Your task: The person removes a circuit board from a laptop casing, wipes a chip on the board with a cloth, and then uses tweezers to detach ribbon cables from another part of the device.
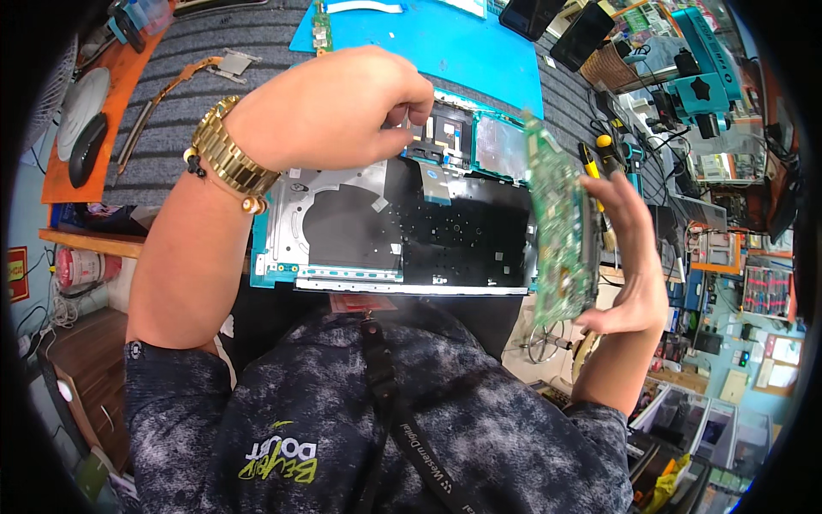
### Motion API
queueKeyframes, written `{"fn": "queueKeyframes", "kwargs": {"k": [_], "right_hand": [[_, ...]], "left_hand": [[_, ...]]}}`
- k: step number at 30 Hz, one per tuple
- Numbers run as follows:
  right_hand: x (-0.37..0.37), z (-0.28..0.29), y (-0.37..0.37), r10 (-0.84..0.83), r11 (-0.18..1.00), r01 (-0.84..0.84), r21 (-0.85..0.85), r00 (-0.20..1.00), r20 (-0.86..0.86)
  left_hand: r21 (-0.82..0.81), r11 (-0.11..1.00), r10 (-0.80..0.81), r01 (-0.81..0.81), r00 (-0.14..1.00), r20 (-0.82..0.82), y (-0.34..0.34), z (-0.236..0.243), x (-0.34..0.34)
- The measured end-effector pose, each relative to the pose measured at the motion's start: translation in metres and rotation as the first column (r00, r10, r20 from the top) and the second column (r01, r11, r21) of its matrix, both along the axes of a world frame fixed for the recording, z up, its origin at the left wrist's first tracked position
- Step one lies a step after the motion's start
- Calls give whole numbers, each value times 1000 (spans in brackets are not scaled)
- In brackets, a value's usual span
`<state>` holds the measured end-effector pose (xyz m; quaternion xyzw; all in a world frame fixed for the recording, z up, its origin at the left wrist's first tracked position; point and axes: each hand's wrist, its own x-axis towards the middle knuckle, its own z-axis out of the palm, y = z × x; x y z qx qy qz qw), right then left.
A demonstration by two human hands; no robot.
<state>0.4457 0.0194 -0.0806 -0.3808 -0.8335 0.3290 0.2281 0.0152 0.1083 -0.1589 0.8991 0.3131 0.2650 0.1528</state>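
Observation:
My right hand (634, 257) grips a green laptop motherboard (556, 227) by its outer edge, thumb below and fingers above. The board is tilted up on its side at the right end of an opened laptop chassis (278, 231), which has teal edges and a black inner panel. Over the chassis's far left part is my left hand (342, 107), its fingers curled together and pointing down to the right. The fingertips are partly hidden, and anything between them cannot be made out. Beside them lies the touchpad area (449, 128) with its thin cables.
A blue mat (462, 60) lies beyond the chassis, with a small green board (322, 30) on its left edge. At left are a copper heat pipe (158, 107) and a black mouse (87, 150). Yellow-handled tools (591, 163) and a teal microscope (706, 86) stand at right.

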Motion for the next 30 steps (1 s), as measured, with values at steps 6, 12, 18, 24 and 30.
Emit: {"fn": "queueKeyframes", "kwargs": {"k": [6,12,18,24,30], "right_hand": [[16,4,36,-173,982,170,77,985,28],[21,-7,76,-258,963,238,126,951,169],[19,-19,108,-270,962,242,127,919,289],[19,-33,132,-242,969,214,123,921,305],[25,-45,145,-251,967,216,137,910,330]], "left_hand": [[-101,991,-79,84,995,61,-9,2,5],[-15,993,-112,114,989,98,-6,-3,18],[46,998,-42,37,993,112,-1,-4,16],[53,998,-27,21,993,112,-1,-5,17],[2,999,-32,32,993,110,-1,-3,16]]}}
